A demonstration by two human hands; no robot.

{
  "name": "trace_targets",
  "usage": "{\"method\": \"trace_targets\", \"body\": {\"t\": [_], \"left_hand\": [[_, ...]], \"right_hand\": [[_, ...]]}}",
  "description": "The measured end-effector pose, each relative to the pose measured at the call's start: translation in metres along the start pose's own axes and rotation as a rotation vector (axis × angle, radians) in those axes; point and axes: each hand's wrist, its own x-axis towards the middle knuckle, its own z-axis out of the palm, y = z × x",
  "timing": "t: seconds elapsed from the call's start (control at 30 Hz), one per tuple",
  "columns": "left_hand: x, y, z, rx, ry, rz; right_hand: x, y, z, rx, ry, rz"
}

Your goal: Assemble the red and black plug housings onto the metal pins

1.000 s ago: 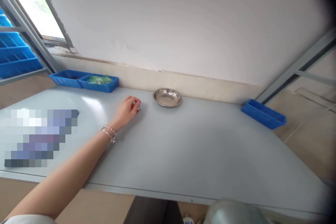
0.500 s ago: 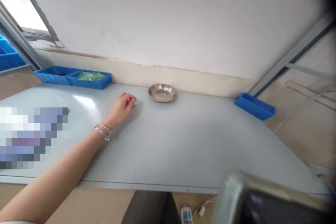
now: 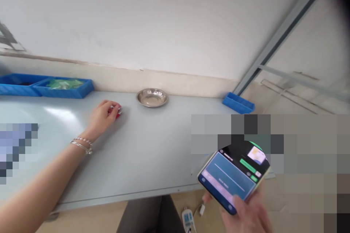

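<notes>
Left hand [image 3: 103, 117] curls round a small red object [image 3: 118, 115] on the grey table [image 3: 142, 149], near a round metal dish [image 3: 151, 98] and blue plastic bins [image 3: 65, 92]; right hand [image 3: 247, 214] clasps a rectangular phone [image 3: 229, 179], hiding some table edge

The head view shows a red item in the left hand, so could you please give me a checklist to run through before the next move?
1. Left hand has its fingers curled about the red item: ok.
2. Red item identifiable: cannot tell; the fingers hide most of it.
3. Right hand free: not ok; it holds a phone, screen lit.
4. Metal dish upright on the table: ok, near the wall.
5. Left hand apart from the metal dish: ok, a gap shows between them.
</notes>
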Motion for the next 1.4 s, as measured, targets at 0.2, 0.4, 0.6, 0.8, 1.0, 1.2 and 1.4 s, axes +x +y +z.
{"method": "trace_targets", "body": {"t": [0.2,0.4,0.6,0.8,1.0,1.2,1.4], "left_hand": [[0.002,-0.003,-0.001,0.031,-0.016,0.006],[0.002,-0.006,-0.002,0.032,-0.022,-0.016],[0.002,-0.005,-0.002,0.023,-0.023,-0.009],[0.002,-0.006,-0.002,0.002,-0.017,-0.003],[0.000,0.000,-0.006,0.007,0.000,0.030],[-0.001,0.004,-0.007,-0.007,0.010,0.048],[0.000,0.000,-0.005,0.018,0.019,0.086]], "right_hand": [[0.017,-0.015,0.024,0.093,-0.008,0.047],[0.037,-0.021,0.018,0.118,-0.015,0.205],[0.074,-0.018,0.005,0.049,-0.054,0.239],[0.101,-0.017,-0.006,-0.002,-0.037,0.230],[0.144,-0.029,-0.022,-0.082,-0.114,0.302],[0.218,-0.044,-0.045,-0.218,-0.078,0.321],[0.290,-0.060,-0.053,-0.416,0.096,0.429]]}}
